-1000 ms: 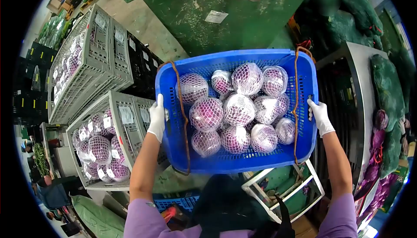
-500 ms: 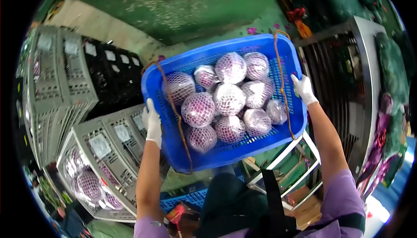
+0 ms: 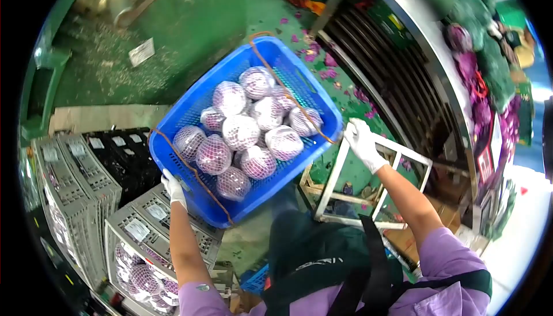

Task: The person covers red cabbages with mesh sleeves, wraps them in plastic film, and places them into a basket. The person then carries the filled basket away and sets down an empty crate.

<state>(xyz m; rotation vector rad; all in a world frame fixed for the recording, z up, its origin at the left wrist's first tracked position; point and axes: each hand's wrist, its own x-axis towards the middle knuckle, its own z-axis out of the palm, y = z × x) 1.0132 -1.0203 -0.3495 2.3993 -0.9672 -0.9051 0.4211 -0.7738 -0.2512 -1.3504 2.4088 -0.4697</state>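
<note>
A blue plastic basket (image 3: pixel 203 89) is held aslant in front of me, with brown cords across both ends. Several round purple-and-white produce heads (image 3: pixel 241 132) in white netting and clear wrap lie in it. My left hand (image 3: pixel 174 188), in a white glove, grips the basket's lower left side, its fingers partly hidden by the rim. My right hand (image 3: pixel 364 146), also gloved in white, is at the basket's right corner, fingers curled against the rim.
Grey crates (image 3: pixel 138 229) with wrapped produce and black crates (image 3: pixel 124 157) stand at the left. A white metal frame (image 3: pixel 329 192) is below my right hand. A slatted metal rack (image 3: pixel 397 45) stands at the right. Purple leaves (image 3: pixel 328 74) litter the green floor.
The basket has moved left and turned, its right end swinging up. Both hands have moved left and lower with it, and the rack and white frame show more fully.
</note>
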